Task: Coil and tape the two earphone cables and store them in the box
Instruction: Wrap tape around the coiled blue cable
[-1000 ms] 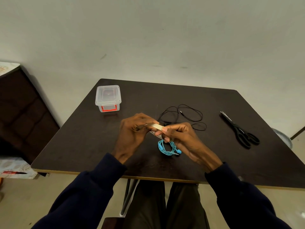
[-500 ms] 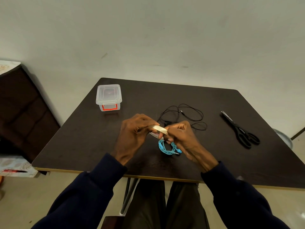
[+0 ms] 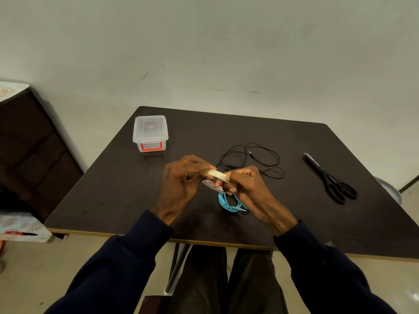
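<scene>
Both hands hold a roll of clear tape (image 3: 213, 185) above the dark table (image 3: 113, 189). My left hand (image 3: 183, 180) grips the roll's left side. My right hand (image 3: 246, 185) pinches the free tape strip (image 3: 217, 174) pulled off it. Just below the hands a coiled blue earphone cable (image 3: 229, 203) lies on the table, partly hidden by my right hand. A loose black earphone cable (image 3: 251, 158) lies uncoiled behind the hands. The clear box (image 3: 150, 132) with a red latch stands shut at the far left.
Black scissors (image 3: 331, 179) lie on the table's right side. A dark cabinet (image 3: 29, 155) stands left of the table. A pale wall runs behind it. My legs show under the near edge.
The hands stay close together on the tape roll; the strip between them has shifted slightly. The cables, box and scissors have not moved.
</scene>
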The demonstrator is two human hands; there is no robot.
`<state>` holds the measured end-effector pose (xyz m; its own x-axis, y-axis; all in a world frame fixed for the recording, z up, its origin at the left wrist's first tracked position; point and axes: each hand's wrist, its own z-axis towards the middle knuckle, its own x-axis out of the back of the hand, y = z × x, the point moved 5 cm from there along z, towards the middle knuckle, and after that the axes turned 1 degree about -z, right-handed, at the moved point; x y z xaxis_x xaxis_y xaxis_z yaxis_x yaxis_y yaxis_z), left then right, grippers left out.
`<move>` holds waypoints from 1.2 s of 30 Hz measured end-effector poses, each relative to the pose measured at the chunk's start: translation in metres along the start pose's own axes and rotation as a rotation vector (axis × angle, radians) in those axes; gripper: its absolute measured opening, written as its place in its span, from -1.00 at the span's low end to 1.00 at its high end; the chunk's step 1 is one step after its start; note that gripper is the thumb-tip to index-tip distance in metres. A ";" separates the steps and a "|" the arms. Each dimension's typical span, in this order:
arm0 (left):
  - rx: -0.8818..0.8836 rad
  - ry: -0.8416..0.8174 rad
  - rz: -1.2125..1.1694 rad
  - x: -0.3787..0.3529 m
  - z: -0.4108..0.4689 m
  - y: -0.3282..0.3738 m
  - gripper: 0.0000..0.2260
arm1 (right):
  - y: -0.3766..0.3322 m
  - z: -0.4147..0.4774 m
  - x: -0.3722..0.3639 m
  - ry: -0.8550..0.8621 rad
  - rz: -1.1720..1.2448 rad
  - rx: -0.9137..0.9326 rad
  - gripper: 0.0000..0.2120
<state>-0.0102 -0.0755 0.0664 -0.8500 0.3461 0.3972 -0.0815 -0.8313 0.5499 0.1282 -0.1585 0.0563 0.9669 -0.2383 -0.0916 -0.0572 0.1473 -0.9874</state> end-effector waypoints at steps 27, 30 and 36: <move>0.108 0.022 -0.118 -0.009 -0.014 -0.016 -0.82 | 0.006 -0.004 0.002 0.021 -0.049 0.008 -0.78; 0.123 0.020 -0.119 -0.011 -0.016 -0.016 -0.84 | 0.009 -0.006 0.005 0.032 -0.070 -0.001 -0.81; 0.201 0.069 -0.232 -0.009 -0.017 -0.018 -0.86 | 0.016 -0.006 0.009 -0.027 0.046 -0.069 -0.65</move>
<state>-0.0097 -0.0709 0.0407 -0.8546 0.4804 0.1971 -0.1787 -0.6285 0.7570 0.1343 -0.1642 0.0386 0.9692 -0.2062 -0.1348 -0.1181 0.0909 -0.9888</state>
